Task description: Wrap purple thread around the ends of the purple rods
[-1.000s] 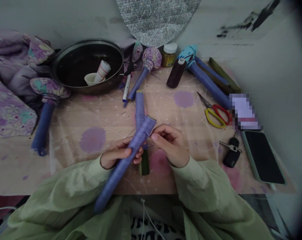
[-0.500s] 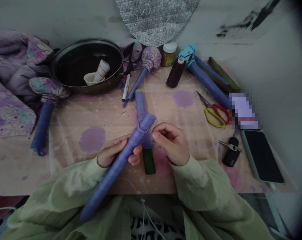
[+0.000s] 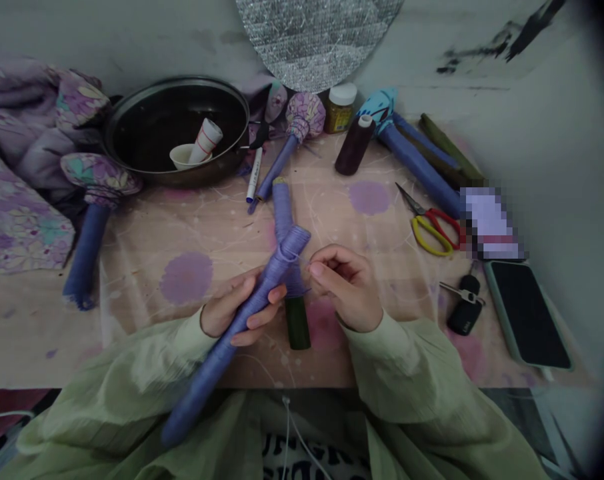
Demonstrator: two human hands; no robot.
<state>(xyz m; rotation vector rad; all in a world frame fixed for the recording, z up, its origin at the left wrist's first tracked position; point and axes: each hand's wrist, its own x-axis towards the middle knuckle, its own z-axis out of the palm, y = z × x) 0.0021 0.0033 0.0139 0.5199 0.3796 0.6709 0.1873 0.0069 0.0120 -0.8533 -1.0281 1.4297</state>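
Note:
My left hand (image 3: 239,307) is wrapped round a long stick wound in purple thread (image 3: 217,353), which slants from my lap up to the table's middle. My right hand (image 3: 345,283) pinches a thin purple thread close to the stick's upper end, fingers closed. Under both hands lies a second stick (image 3: 287,233), purple-wound at its far part and bare dark green at its near end (image 3: 298,323).
A dark metal pan (image 3: 177,130) with a cup and a spool sits at the back left beside floral cloth. Red-and-yellow scissors (image 3: 429,223), a dark thread cone (image 3: 353,145), a jar (image 3: 341,107), a phone (image 3: 527,313) and more wrapped sticks lie around.
The held stick has turned and slid a little lower toward my lap. My right hand has shifted slightly right along the thread. The green end of the lying stick now shows more.

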